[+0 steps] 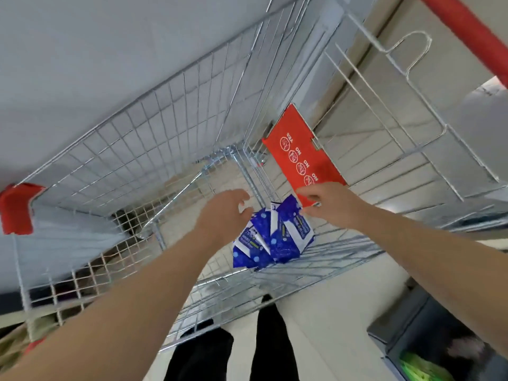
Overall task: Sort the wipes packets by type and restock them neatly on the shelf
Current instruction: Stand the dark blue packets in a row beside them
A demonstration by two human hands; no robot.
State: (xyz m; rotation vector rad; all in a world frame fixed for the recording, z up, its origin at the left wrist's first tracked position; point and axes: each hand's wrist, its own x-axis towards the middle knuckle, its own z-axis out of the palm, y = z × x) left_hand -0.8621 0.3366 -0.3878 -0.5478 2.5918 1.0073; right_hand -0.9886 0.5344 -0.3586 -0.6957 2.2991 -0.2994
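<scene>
Several blue and white wipes packets (275,237) lie in a loose pile on the floor of a wire shopping trolley (170,127). Both my arms reach down into the trolley. My left hand (222,213) hovers just left of the pile, fingers loosely curled, holding nothing. My right hand (327,202) is at the pile's upper right, and its fingertips touch or pinch the top corner of the uppermost packet; the exact hold is hard to make out. The shelf is not in view.
A red flap with warning symbols (302,158) hangs on the trolley's child-seat panel behind the packets. The red handle (461,31) is at the top right and a red corner bumper (16,210) at the left. A grey bin (428,342) stands on the floor at lower right.
</scene>
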